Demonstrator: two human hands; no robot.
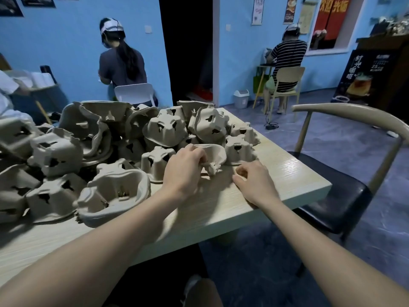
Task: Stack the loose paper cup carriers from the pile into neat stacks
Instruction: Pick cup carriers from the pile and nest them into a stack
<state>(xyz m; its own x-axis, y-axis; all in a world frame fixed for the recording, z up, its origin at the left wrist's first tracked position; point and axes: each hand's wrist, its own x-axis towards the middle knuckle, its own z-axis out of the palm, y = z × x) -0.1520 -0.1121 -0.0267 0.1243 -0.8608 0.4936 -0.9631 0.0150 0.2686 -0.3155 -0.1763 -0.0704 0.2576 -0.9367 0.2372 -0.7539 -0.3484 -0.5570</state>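
Note:
A big loose pile of grey-brown pulp cup carriers covers the left and middle of the pale wooden table. Most lie upside down; one near the front lies with its cups facing up. My left hand grips the near rim of a tilted carrier at the pile's right edge, fingers curled over it. My right hand rests on the table just right of that carrier, fingers loosely curled and holding nothing. Another upside-down carrier sits right behind it.
A chair with a black seat and curved beige back stands at the table's right edge. Two people sit with their backs to me at far tables; a white chair and a small bin stand beyond.

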